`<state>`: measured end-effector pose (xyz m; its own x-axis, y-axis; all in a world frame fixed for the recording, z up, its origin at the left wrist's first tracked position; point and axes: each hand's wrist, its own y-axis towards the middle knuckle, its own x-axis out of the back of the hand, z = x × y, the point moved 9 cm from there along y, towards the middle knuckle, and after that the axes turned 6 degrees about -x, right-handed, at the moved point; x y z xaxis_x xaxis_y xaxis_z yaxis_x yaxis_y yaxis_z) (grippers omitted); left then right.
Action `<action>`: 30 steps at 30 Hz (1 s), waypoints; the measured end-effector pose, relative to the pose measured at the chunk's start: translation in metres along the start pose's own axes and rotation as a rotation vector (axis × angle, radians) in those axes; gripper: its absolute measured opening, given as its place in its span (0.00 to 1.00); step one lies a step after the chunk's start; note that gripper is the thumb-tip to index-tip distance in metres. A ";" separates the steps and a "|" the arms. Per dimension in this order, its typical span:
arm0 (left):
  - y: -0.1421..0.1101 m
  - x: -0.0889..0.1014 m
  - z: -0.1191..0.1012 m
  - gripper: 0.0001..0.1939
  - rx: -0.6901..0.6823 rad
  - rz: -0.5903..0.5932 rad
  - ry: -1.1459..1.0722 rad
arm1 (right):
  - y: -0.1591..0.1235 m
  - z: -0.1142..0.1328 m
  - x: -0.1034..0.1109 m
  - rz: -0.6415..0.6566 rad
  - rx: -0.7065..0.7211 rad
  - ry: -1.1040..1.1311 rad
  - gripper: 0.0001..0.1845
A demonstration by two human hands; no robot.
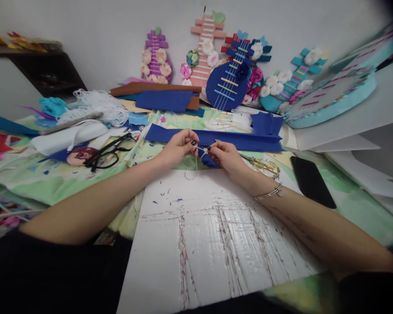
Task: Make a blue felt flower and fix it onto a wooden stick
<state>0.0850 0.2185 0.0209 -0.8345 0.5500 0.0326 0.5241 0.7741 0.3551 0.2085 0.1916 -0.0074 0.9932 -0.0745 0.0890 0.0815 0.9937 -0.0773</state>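
Both hands meet just past the far edge of a scored white board (199, 235). A thin white string (201, 148) runs taut between them. My left hand (183, 146) pinches one part of it, and a loose end hangs down toward the board. My right hand (227, 157) is closed on the string from the other side. Between and below the fingers sits a small gathered piece of blue paper or felt (209, 160), with the string at its upper part; whether the right fingers also grip it is hidden. Gold-handled scissors (267, 167) lie beside the right hand.
A long blue strip (180, 135) lies behind the hands. Black glasses (108, 152) and a heap of white string (94, 109) are at left. A black phone (312, 181) lies at right. Decorated instrument shapes, one a blue lute (227, 87), lean against the wall.
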 end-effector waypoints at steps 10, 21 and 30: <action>-0.002 0.002 0.001 0.08 0.029 -0.043 -0.203 | -0.002 -0.003 -0.001 0.008 -0.058 0.028 0.07; -0.006 0.010 0.004 0.06 0.182 -0.028 0.460 | 0.001 -0.002 -0.001 0.010 0.005 -0.032 0.07; -0.006 0.007 0.004 0.04 0.182 -0.019 0.325 | 0.004 0.001 0.007 -0.068 0.081 -0.171 0.06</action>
<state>0.0765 0.2190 0.0152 -0.8395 0.4293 0.3330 0.5051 0.8425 0.1873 0.2157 0.1948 -0.0057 0.9566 -0.1331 0.2591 0.1341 0.9909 0.0140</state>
